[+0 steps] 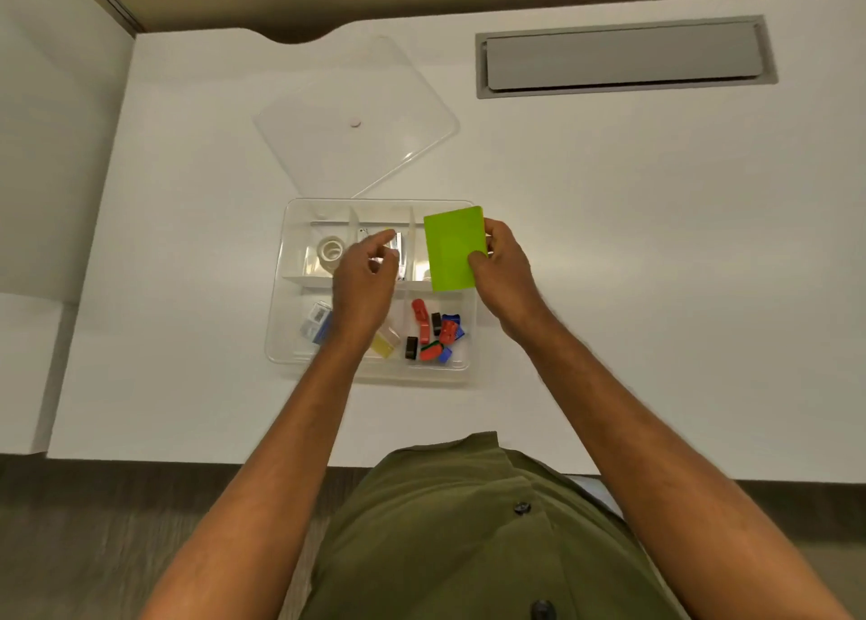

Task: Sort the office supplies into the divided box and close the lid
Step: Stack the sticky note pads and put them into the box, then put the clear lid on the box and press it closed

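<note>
Clear divided box (pixel 281 263) sits on the white desk (pixel 609 244), lid off. The clear lid (pixel 356 118) lies flat on the desk just behind the box, rotated at an angle, its near corner touching or overlapping the box's back rim (hard to tell which, both transparent). Right hand (pixel 503 268) grips a green sticky-note pad (pixel 453 247) by its right edge, thumb on the top face near the lower right corner, fingers wrapped behind; the pad is held over the box's back-right compartment, slightly tilted, and contact with the box can't be read from this view. Left hand (pixel 363 282) hovers over the middle of the box, fingers loosely curled, index finger pointing toward the back-middle compartment; it seems to hold nothing, though the fingertips are blurred. A tape roll (pixel 330 248) lies in the back-left compartment. Something silvery and shiny (pixel 398 244) sits in the back-middle compartment, mostly hidden by the left hand, can't identify it. Front-right compartment holds a loose pile of binder clips (pixel 433 333), red, blue and black, one with green. Front-left compartment has a small clear and blue case (pixel 316 324) and, beside the left wrist, a yellow item (pixel 383 347) partly covered. Long grey cable-tray cover (pixel 623 57) is set in the desk, far right, well apart from the box. Person wears an olive buttoned shirt (pixel 468 526).
</note>
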`<state>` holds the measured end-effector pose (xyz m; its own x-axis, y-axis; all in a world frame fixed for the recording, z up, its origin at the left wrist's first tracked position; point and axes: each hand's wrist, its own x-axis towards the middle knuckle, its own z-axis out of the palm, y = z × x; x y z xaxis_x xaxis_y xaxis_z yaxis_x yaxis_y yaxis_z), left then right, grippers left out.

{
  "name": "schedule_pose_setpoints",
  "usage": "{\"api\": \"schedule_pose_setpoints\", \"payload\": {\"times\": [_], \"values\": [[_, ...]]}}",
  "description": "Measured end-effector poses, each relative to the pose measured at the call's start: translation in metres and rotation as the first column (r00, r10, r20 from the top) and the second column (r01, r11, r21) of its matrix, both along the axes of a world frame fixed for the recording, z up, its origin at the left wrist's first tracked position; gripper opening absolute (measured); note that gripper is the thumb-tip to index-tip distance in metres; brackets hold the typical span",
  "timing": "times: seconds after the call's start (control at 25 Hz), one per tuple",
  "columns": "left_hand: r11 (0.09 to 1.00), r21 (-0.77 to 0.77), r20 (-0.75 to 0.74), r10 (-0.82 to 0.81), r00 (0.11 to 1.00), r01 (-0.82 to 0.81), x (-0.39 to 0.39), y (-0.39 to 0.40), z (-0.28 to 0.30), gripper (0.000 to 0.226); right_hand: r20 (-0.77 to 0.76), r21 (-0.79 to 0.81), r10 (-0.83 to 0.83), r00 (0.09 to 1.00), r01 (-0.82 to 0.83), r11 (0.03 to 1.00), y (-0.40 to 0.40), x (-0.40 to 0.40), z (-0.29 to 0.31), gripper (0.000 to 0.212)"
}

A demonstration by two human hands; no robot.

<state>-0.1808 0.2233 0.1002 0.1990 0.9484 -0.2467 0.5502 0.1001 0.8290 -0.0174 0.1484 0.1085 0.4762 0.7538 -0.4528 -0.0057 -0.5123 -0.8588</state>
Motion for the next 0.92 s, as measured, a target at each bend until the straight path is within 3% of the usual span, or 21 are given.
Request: {"api": "schedule_pose_setpoints", "payload": {"times": [0.12,0.24,0.48,0.92], "values": [[0.962,0.274,-0.310,0.093,0.946,-0.005,-0.048,0.022,-0.011,0.037,0.031,-0.051,-0.054,0.998,0.056,0.997,0.021,-0.013,-0.009,0.044],[0.974,0.225,-0.481,0.125,0.868,-0.015,-0.086,0.040,-0.023,0.050,0.124,-0.114,-0.011,0.992,0.025,0.993,0.036,-0.021,-0.018,0.050],[0.996,0.016,-0.288,0.089,0.953,-0.088,-0.121,0.057,-0.037,0.056,0.199,-0.213,0.038,0.979,0.006,0.977,0.051,-0.053,-0.034,0.067],[0.989,-0.019,-0.184,0.140,0.973,-0.146,-0.130,0.066,-0.050,0.057,0.512,-0.288,0.250,0.822,-0.110,0.951,0.050,-0.063,-0.026,0.055]]}}
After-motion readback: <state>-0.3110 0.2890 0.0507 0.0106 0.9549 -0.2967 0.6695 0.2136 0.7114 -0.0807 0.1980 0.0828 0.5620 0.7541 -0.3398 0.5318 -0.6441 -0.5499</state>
